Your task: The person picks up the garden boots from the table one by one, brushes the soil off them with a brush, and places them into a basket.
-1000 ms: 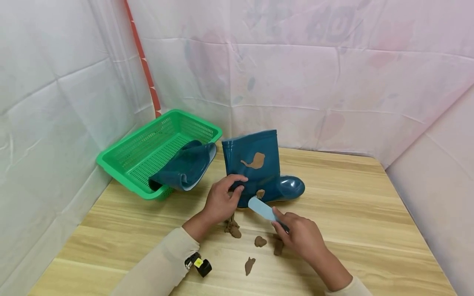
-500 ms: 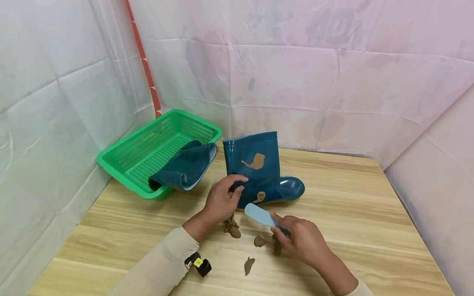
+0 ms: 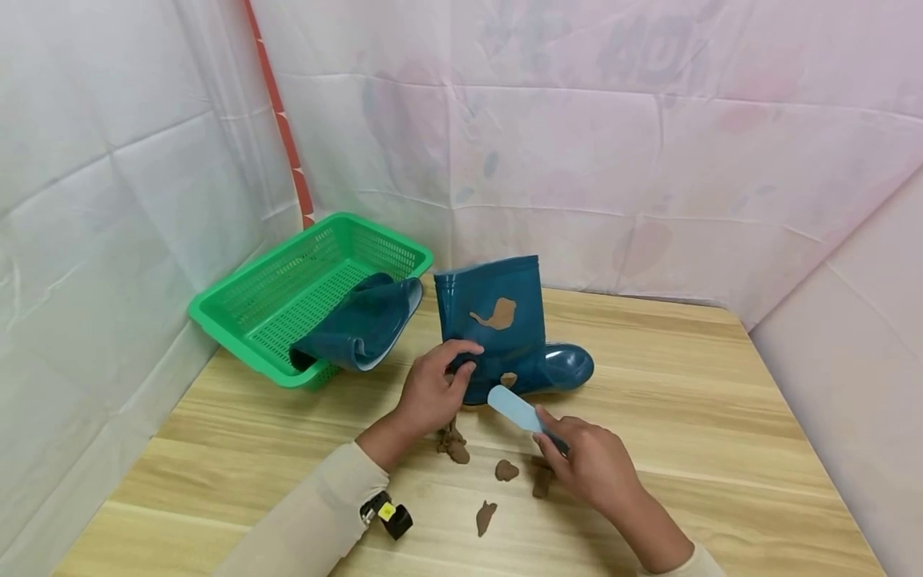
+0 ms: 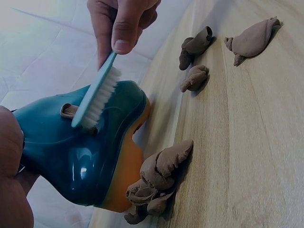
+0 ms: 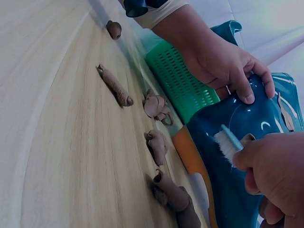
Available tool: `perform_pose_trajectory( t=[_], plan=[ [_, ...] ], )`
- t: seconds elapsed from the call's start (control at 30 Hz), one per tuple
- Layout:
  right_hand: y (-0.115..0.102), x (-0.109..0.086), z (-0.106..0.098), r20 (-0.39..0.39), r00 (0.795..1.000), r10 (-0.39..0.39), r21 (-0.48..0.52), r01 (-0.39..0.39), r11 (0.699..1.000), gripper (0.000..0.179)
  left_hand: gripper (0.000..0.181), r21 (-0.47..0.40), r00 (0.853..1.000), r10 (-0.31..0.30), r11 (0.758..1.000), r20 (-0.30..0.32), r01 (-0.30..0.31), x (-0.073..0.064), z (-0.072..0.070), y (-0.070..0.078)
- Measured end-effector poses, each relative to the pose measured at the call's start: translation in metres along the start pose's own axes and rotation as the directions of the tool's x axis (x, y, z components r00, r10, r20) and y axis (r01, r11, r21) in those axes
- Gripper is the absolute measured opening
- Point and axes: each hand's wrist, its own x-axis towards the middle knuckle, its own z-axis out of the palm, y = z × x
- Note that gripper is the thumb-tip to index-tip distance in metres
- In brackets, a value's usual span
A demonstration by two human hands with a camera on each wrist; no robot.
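A dark teal rain boot (image 3: 522, 280) with an orange sole (image 4: 124, 175) stands on the table, toe to the right. My left hand (image 3: 433, 389) grips it at the back of the ankle. In my right hand (image 3: 591, 461) is a light blue brush (image 3: 513, 409). Its white bristles (image 4: 102, 102) lie against the boot's lower side, next to a brown clay-like patch (image 4: 69, 110). A larger brown patch (image 3: 500, 314) sticks to the shaft. The right wrist view shows my right thumb and fingers curled round the brush, its handle mostly hidden.
Several brown clay-like lumps (image 3: 507, 470) lie on the wooden table (image 3: 685, 385) in front of the boot. A green basket (image 3: 238, 308) stands at the left, with a second teal boot (image 3: 353, 320) lying over its near rim. White cloth walls (image 3: 577, 160) border the table.
My right hand drew the brush slightly toward me and left, then brought it back up to the boot's lower side. My left hand keeps its hold on the boot.
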Motion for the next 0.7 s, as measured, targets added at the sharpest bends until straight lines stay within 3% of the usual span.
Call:
perform_pose_trajectory(
  t=[0.2, 0.43, 0.57, 0.7],
  plan=[
    [0.0016, -0.0044, -0.0006, 0.048, 0.999, 0.019, -0.017, -0.019, 1.0, 0.04, 0.024, 0.0, 1.0, -0.003, 1.0, 0.005, 0.003, 0.0002, -0.0014, 0.0006],
    [-0.0022, -0.0017, -0.0001, -0.076, 0.99, -0.116, 0.035, 0.119, 0.992, 0.043, 0.024, 0.003, 1.0, 0.004, 1.0, -0.002, -0.004, -0.0003, -0.0014, -0.0007],
    [-0.0032, 0.0011, 0.0003, -0.112, 0.991, -0.067, 0.005, 0.068, 0.998, 0.042, 0.023, -0.002, 1.0, 0.014, 1.0, -0.002, -0.014, -0.0002, -0.0008, -0.0011],
    [-0.0017, -0.0004, -0.0004, -0.057, 0.998, 0.003, -0.021, -0.004, 1.0, 0.04, 0.023, 0.009, 1.0, 0.01, 1.0, -0.004, -0.01, 0.0004, -0.0006, -0.001]
  ],
)
